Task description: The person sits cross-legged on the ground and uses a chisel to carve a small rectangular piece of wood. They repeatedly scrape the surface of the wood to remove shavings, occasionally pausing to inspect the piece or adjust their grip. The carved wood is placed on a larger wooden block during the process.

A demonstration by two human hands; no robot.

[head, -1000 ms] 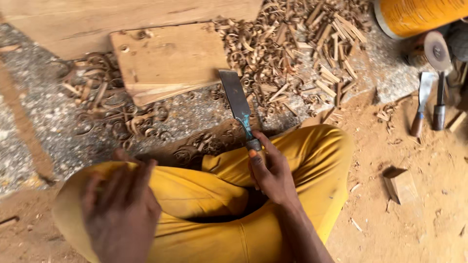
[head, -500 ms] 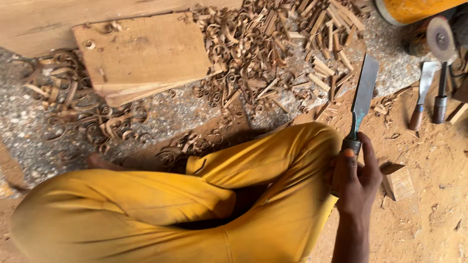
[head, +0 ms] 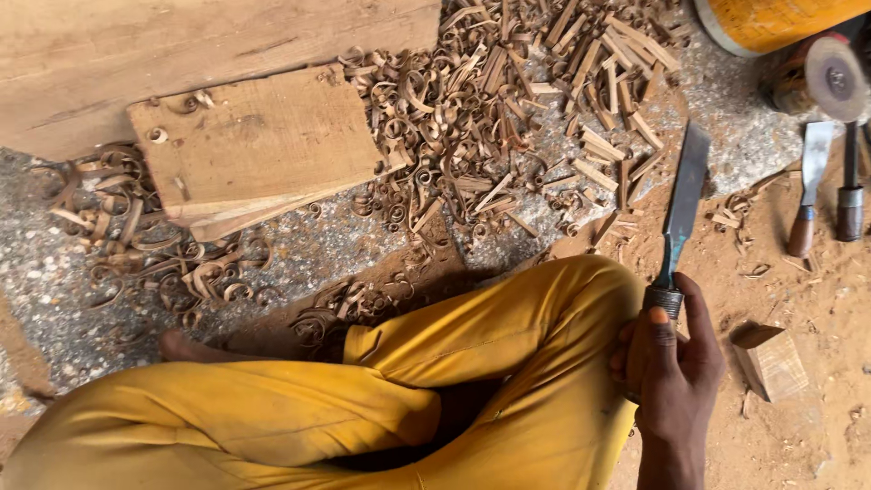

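Upward from the right hand [head: 671, 363], which is closed around its handle, the chisel [head: 682, 204] runs blade-first toward the wood shavings [head: 508, 118], left hand unseen.

Trousers [head: 272, 417]: mustard yellow. Chisel [head: 682, 204]: grey steel blade, teal neck. Board [head: 259, 150]: pale tan. Shavings [head: 490, 109]: light brown. Ground [head: 835, 308]: orange-brown sand; gravel patch [head: 54, 290] speckled grey.

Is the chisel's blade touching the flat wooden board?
No: the right hand holds the chisel upright beside the knee, well apart from the wooden board.
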